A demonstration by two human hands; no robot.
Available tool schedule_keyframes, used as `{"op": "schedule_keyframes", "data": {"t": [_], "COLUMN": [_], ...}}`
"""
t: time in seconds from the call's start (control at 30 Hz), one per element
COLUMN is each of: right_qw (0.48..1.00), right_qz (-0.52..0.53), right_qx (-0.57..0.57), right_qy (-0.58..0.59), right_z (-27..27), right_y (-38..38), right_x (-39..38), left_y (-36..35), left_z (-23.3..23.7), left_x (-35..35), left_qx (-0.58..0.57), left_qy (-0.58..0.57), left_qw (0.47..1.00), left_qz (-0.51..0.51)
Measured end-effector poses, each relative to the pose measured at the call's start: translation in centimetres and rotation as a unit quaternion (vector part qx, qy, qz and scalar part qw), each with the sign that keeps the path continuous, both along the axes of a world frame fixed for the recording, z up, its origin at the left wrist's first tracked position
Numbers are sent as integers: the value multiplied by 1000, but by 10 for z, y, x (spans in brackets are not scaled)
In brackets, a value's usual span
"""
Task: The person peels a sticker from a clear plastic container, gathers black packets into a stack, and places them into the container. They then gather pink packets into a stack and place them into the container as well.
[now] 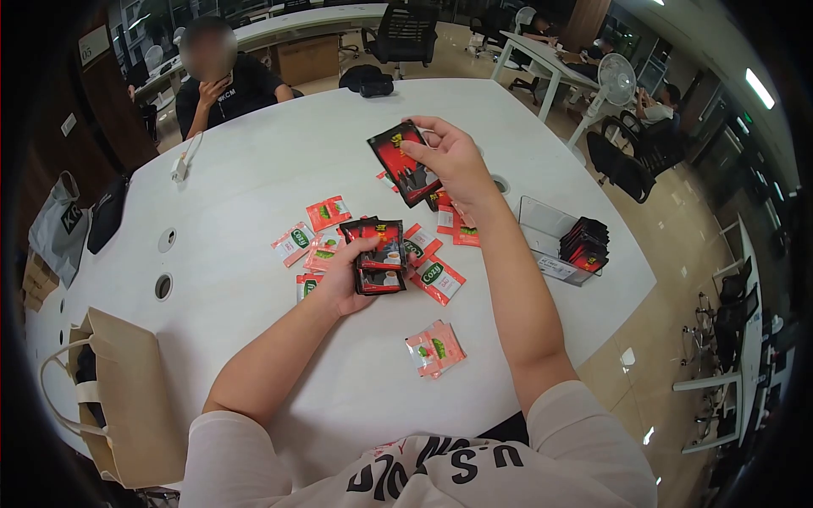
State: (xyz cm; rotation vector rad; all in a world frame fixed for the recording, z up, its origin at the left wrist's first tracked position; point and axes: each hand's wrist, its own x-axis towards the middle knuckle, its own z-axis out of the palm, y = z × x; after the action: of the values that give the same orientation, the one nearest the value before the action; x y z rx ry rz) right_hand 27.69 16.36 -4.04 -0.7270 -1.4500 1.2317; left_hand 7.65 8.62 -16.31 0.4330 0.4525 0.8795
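Both hands are busy with little packets. The left hand lies low on the table, with its fingers curled shut around a small stack of dark packets. The thumb presses on top, and the stack sits flat, close to the table. The right hand is lifted up, farther from the body than the left hand. Its thumb and fingers pinch one dark packet by its right edge. That dark packet is in the air and does not touch the table. Its long side runs on a slant, from the far left corner down toward the wrist.

The dark packet hangs beyond the stack and a bit to the right of it, with a clear gap between them. The right hand has the packet, and the left hand has the stack.

Orange packets lie scattered on the table around and between the two hands, some under the right wrist. A loose pair of orange packets lies closer to the body, between the two arms. Just right of the right arm stands a clear box with more boxed packets stood up inside. A paper bag stands left of the left arm. Another person sits at the far side, well apart.
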Motion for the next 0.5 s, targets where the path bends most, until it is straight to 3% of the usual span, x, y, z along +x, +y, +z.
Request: {"op": "schedule_keyframes", "data": {"t": [0.03,0.13,0.2,0.3,0.4,0.5], "right_qw": [999,984,942,942,903,923], "right_qz": [19,50,62,48,17,41], "right_qx": [1,-14,-23,-14,148,103], "right_qy": [46,-169,-330,-331,-404,-367], "right_z": [1,-27,-38,-52,-56,-66], "right_y": [-4,-6,-21,-14,-6,-6], "right_x": [-3,-22,-37,-43,-36,-38], "left_y": [0,-3,-3,3,-1,0], "left_z": [-1,3,6,0,6,6], "left_x": [1,-1,1,-3,-2,-2], "left_qx": [2,44,62,67,26,-9], "left_qy": [1,-72,-60,-96,-77,-48], "left_qw": [1000,996,995,992,994,995], "left_qz": [11,16,41,47,69,82]}}
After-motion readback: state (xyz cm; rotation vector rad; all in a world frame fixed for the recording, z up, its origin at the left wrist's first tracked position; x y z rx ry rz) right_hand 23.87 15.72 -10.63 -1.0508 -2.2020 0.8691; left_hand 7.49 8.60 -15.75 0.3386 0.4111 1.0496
